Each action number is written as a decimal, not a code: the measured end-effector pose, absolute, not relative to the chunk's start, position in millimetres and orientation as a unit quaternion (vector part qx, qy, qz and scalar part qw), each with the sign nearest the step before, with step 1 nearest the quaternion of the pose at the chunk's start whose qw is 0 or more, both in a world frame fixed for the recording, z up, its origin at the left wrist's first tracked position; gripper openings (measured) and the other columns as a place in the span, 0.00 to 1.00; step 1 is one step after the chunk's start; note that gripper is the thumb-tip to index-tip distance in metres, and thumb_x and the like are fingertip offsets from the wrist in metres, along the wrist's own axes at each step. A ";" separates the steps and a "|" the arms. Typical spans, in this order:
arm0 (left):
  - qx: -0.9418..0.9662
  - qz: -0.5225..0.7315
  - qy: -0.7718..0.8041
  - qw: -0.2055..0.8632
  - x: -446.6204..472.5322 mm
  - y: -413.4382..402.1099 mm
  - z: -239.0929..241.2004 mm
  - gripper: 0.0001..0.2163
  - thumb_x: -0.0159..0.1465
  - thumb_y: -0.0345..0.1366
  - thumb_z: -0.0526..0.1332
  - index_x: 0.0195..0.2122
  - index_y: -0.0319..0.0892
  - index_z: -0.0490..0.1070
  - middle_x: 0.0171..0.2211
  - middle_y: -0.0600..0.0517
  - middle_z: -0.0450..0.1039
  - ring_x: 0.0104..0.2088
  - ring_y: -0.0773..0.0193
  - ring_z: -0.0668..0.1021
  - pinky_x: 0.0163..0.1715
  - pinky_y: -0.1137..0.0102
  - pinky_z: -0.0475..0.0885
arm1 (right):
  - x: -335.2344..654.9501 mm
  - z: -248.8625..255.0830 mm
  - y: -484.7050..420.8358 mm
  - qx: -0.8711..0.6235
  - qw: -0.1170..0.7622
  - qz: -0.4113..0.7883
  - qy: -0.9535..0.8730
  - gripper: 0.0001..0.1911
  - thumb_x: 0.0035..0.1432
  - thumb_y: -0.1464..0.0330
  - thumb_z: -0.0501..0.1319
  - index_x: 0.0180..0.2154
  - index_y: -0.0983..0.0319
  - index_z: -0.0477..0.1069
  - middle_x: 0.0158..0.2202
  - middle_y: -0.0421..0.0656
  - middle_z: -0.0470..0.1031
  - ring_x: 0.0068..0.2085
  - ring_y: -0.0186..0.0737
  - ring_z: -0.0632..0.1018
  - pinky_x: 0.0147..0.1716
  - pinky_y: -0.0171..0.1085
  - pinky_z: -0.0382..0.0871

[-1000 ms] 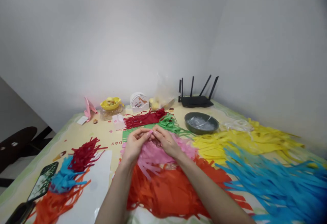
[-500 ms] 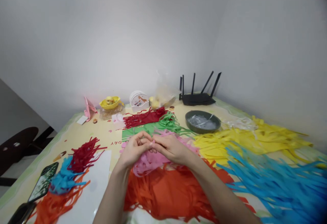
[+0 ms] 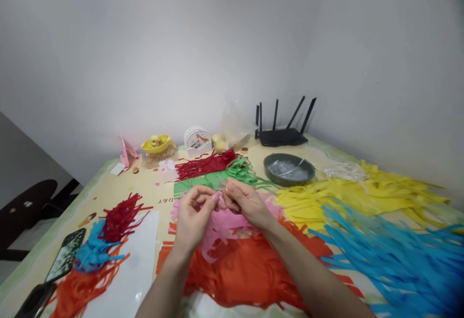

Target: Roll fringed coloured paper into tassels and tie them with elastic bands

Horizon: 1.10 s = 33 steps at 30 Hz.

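My left hand point(image 3: 192, 214) and my right hand point(image 3: 243, 202) meet fingertip to fingertip above the middle of the table. Both pinch the top of a pink fringed paper sheet point(image 3: 223, 226), which hangs down from the fingers onto an orange fringed sheet point(image 3: 246, 269). Behind the hands lie green fringed paper point(image 3: 217, 179) and dark red fringed paper point(image 3: 206, 163).
Yellow strips point(image 3: 355, 195) and blue strips point(image 3: 398, 255) cover the right side. A dark bowl point(image 3: 289, 169) and a black router point(image 3: 282, 134) stand at the back. At the left lie a white sheet point(image 3: 126, 265), a bundle of red, blue and orange strips point(image 3: 101, 240) and a phone point(image 3: 65, 255).
Both hands have risen slightly with the pink sheet gathered between the fingertips; its fringe hangs lower over the orange paper. The view has shifted a little.
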<state>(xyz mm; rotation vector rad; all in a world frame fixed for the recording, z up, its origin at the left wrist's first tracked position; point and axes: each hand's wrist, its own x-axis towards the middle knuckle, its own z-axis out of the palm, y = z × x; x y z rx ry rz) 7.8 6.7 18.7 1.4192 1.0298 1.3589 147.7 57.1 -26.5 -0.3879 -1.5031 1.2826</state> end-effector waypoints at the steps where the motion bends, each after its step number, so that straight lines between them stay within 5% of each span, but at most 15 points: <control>1: 0.578 0.553 0.418 0.431 10.3 4.4 19.2 0.08 0.60 0.39 0.64 0.33 0.39 0.70 0.25 0.50 0.78 0.28 0.65 0.78 0.33 0.72 0.71 | 146.7 -26.9 56.6 -0.162 0.532 0.541 -0.631 0.22 0.65 0.53 0.51 0.25 0.60 0.58 0.18 0.33 0.56 0.18 0.28 0.55 0.17 0.31 0.48; 11: 0.614 0.551 0.457 0.333 14.0 -1.0 14.7 0.06 0.62 0.37 0.61 0.30 0.40 0.70 0.28 0.50 0.77 0.27 0.64 0.78 0.30 0.72 0.72 | 140.6 -23.2 48.3 -0.177 0.537 0.505 -0.652 0.22 0.64 0.51 0.51 0.25 0.60 0.59 0.20 0.34 0.58 0.20 0.29 0.57 0.19 0.32 0.51; 18: 0.649 0.543 0.494 0.199 13.2 -3.7 6.2 0.05 0.61 0.37 0.61 0.32 0.42 0.73 0.30 0.49 0.76 0.33 0.60 0.78 0.35 0.68 0.70 | 143.8 -27.3 49.5 -0.236 0.535 0.377 -0.719 0.23 0.66 0.53 0.50 0.25 0.61 0.62 0.22 0.37 0.61 0.24 0.32 0.63 0.23 0.33 0.55; 23: 0.667 0.529 0.477 0.221 11.0 -1.8 9.2 0.05 0.62 0.37 0.60 0.32 0.42 0.73 0.31 0.49 0.76 0.34 0.60 0.77 0.36 0.68 0.70 | 147.5 -25.6 51.8 -0.217 0.512 0.391 -0.734 0.23 0.66 0.52 0.48 0.26 0.60 0.62 0.23 0.37 0.63 0.24 0.32 0.64 0.23 0.33 0.57; 30: 0.622 0.520 0.398 0.429 8.3 8.7 13.4 0.05 0.63 0.37 0.59 0.34 0.41 0.66 0.28 0.50 0.76 0.32 0.62 0.78 0.36 0.70 0.70 | 155.8 -13.2 54.2 -0.238 0.512 0.382 -0.732 0.19 0.64 0.54 0.54 0.28 0.60 0.63 0.23 0.37 0.65 0.25 0.33 0.67 0.26 0.33 0.59; 33: 0.646 0.514 0.408 0.390 8.1 9.2 8.3 0.04 0.65 0.36 0.57 0.35 0.41 0.66 0.30 0.51 0.74 0.32 0.64 0.77 0.35 0.71 0.69 | 155.6 -12.0 53.1 -0.235 0.527 0.431 -0.694 0.16 0.61 0.55 0.58 0.31 0.60 0.65 0.24 0.37 0.67 0.25 0.33 0.69 0.25 0.32 0.61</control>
